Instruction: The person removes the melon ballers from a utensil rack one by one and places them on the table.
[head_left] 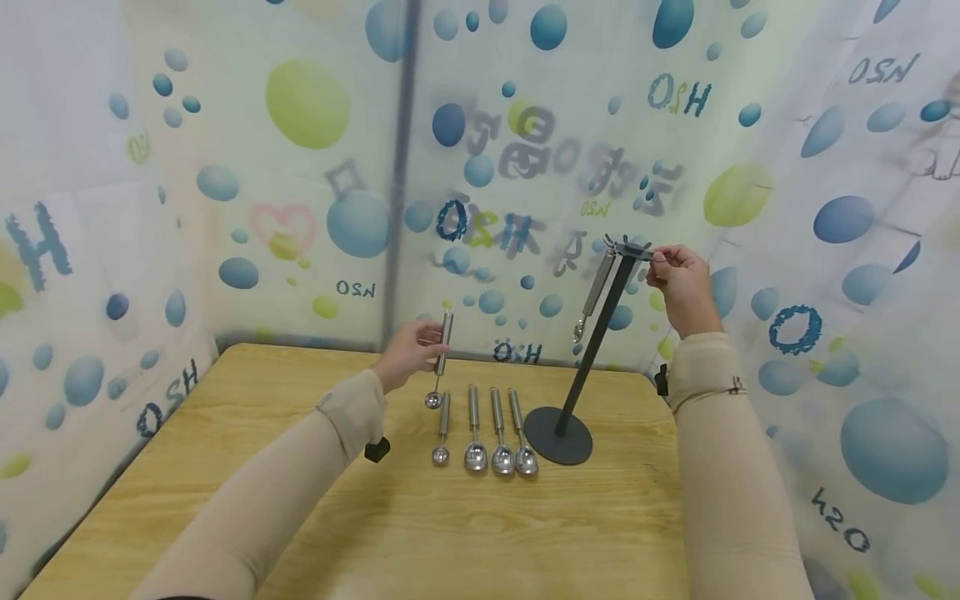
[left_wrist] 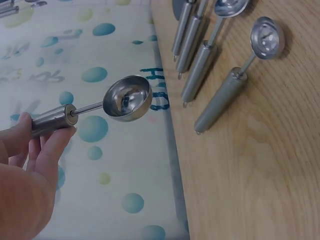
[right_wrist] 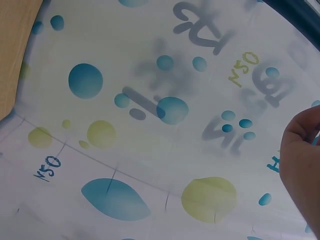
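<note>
My left hand (head_left: 407,355) grips the cylindrical handle of a steel scoop (head_left: 444,343), held above the table with its bowl low. In the left wrist view the round, deep bowl of this scoop (left_wrist: 128,99) shows on a thin neck, with thumb and fingers around the handle. My right hand (head_left: 684,287) pinches the edge of the hooked top of a black stand (head_left: 592,346). From a hook on the stand's left side hangs a steel utensil (head_left: 597,287) with a small head. The right wrist view catches only part of the right hand (right_wrist: 302,160).
On the wooden table (head_left: 360,533), left of the stand's round base (head_left: 558,450), lie a small scoop (head_left: 442,429) and three larger spoon-like utensils (head_left: 476,454) in a row, handles pointing away. A patterned curtain (head_left: 300,192) closes in the table's back and sides.
</note>
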